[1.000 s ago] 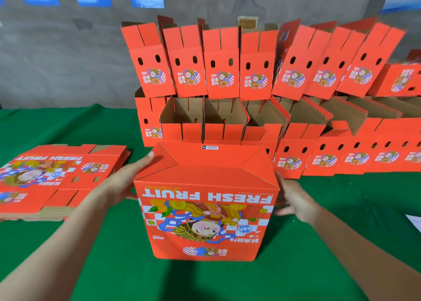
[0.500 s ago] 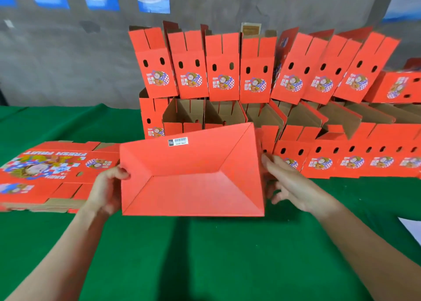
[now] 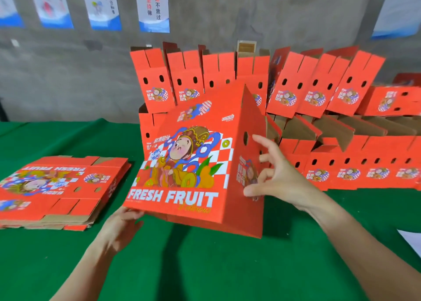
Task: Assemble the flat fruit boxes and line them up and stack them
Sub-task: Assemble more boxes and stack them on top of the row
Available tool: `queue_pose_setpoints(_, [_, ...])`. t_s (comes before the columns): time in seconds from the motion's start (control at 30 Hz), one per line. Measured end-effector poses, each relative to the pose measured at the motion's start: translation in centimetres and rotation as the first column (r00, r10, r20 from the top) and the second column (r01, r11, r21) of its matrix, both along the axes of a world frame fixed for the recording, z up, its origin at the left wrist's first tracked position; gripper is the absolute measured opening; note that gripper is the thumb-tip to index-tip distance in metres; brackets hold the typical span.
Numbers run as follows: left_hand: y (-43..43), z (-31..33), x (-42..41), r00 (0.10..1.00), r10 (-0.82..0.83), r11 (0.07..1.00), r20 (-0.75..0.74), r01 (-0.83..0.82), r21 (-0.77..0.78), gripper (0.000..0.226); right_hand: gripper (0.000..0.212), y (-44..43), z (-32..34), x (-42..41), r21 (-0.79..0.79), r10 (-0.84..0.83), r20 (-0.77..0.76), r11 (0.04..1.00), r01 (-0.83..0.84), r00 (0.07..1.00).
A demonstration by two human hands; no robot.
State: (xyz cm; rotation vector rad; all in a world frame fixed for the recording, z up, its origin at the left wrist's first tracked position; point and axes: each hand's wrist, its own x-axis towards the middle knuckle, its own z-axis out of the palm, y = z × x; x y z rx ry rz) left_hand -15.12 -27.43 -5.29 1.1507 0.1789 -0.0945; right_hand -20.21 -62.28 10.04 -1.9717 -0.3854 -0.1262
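Box flipped upright, printed front now showing

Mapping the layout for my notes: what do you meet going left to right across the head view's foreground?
Stack of flat boxes → left hand → tilted box → right hand → white sheet.
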Motion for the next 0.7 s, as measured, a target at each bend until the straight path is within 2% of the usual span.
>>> queue_pose_setpoints(0.07, [-0.1,0.9,0.5,0.998,0.017,0.999,0.060,-0.014,-0.047,0.033,0.107,0.2,0.7,0.3,-0.012,0.015,0.087,1.000,-0.014,0.996])
queue_pose_setpoints(0.17, [-0.9,3.7,1.9,0.982,0.066,0.973,0.178,-0.024,-0.228,0.049,0.112,0.6,1.7,1.1,0.004,0.021,0.193,1.000,-0.022,0.981])
queue_pose_setpoints(0.23, [-2.1,6.6,2.8,0.950,0.101,0.931,0.295,0.014,-0.364,0.039,0.115,0.8,2.2,2.0,0.027,-0.014,0.277,1.000,0.007,0.961])
queue_pose_setpoints(0.3, [-3.7,10.0,3.6,0.946,0.142,0.866,0.291,0.023,-0.499,0.018,0.116,1.1,2.8,3.0,0.050,-0.076,0.382,0.997,0.062,0.921])
queue_pose_setpoints(0.33, [-4.8,11.6,3.9,0.956,0.130,0.848,0.264,0.031,-0.529,0.024,0.115,1.2,3.1,3.4,0.065,-0.105,0.432,0.994,0.085,0.896])
queue_pose_setpoints(0.37, [-6.0,12.8,4.1,0.969,0.073,0.861,0.238,0.059,-0.504,0.033,0.113,1.4,3.3,3.9,0.082,-0.130,0.474,0.991,0.103,0.871])
queue_pose_setpoints(0.43, [-8.8,14.3,3.9,0.977,-0.117,0.928,0.179,0.171,-0.330,0.045,0.105,1.5,3.6,4.6,0.100,-0.172,0.529,0.985,0.140,0.831])
queue_pose_setpoints(0.5, [-11.5,14.5,3.2,0.956,-0.269,0.937,0.120,0.289,-0.195,0.053,0.098,1.7,3.6,5.0,0.089,-0.200,0.566,0.979,0.183,0.799])
queue_pose_setpoints(0.6, [-14.2,13.9,3.5,0.945,-0.278,0.939,0.173,0.306,-0.160,0.063,0.088,2.2,2.8,5.5,-0.044,-0.175,0.624,0.965,0.257,0.762])
queue_pose_setpoints(0.7, [-15.3,13.5,5.0,0.947,-0.170,0.960,0.274,0.222,-0.173,0.061,0.086,2.9,1.7,5.7,-0.216,-0.170,0.604,0.906,0.365,0.779])
